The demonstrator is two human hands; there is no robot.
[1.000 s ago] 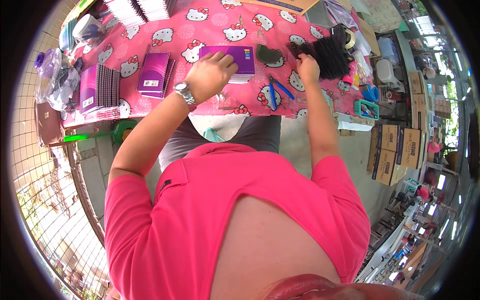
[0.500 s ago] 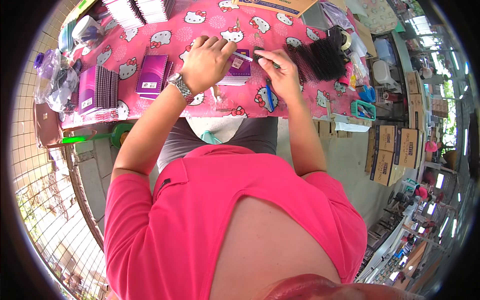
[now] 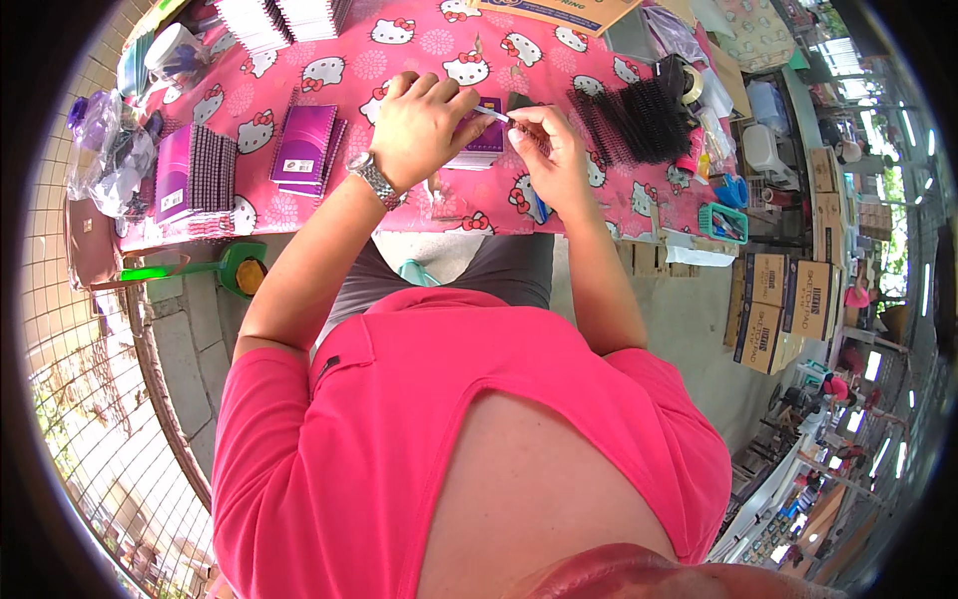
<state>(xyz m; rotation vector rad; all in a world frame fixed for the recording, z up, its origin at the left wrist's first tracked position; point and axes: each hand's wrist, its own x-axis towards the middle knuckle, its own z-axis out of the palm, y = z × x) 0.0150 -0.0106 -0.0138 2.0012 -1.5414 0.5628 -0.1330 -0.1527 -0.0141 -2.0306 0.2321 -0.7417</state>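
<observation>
A purple spiral notebook (image 3: 482, 157), or a small stack of them, lies on the table in front of me, partly covered by my left hand. My left hand (image 3: 424, 125), with a metal watch on the wrist, is closed over its left side. Between its thumb and fingers it grips a thin whitish strip (image 3: 487, 112) that slants across the notebook's upper part. At the strip's right end, the fingers of my right hand (image 3: 555, 160) are pinched together. Something small and dark shows among them, too unclear to name. A blue pen (image 3: 542, 208) lies partly hidden under my right hand.
Purple notebooks (image 3: 304, 145) and a taller notebook stack (image 3: 195, 175) stand on the left. Black spiral binding coils (image 3: 644, 120) are heaped on the right, near a teal basket (image 3: 722, 224). Plastic bags (image 3: 110, 160) crowd the left edge. Cartons (image 3: 783, 304) stand beyond the table.
My right hand has moved slightly left and its fingers have closed in at the strip's right end. It now covers more of the blue pen. My left hand has shifted slightly right.
</observation>
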